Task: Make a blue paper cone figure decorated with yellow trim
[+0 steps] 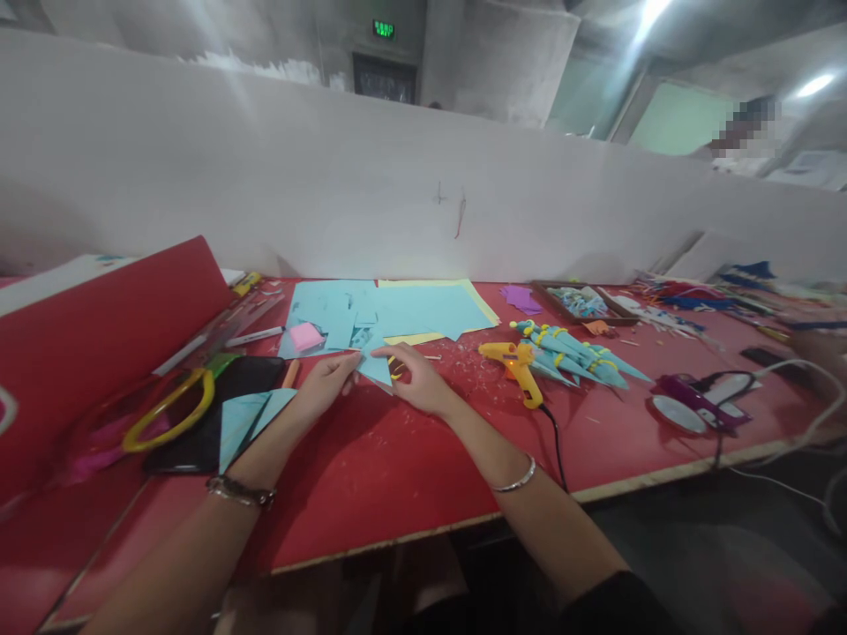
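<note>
Between my two hands is a small piece of light blue paper [377, 366] with a pointed lower corner. My left hand [329, 379] pinches its left side, and my right hand [416, 377] grips it from the right with bent fingers. Dark-and-yellow scissor handles [396, 367] show partly behind my right fingers. Blue paper sheets [423, 309] lie just beyond, with a pink pad of notes [306, 337] on them. Folded blue paper pieces [248, 419] rest beside my left forearm, on a black phone-like slab [189, 445].
A yellow glue gun [520, 363] with a black cord lies right of my hands, by blue paper cones [575, 353] with yellow trim. Farther right are a brown tray [618, 309] of scraps and a purple device [708, 401]. A red board [112, 353] leans at left.
</note>
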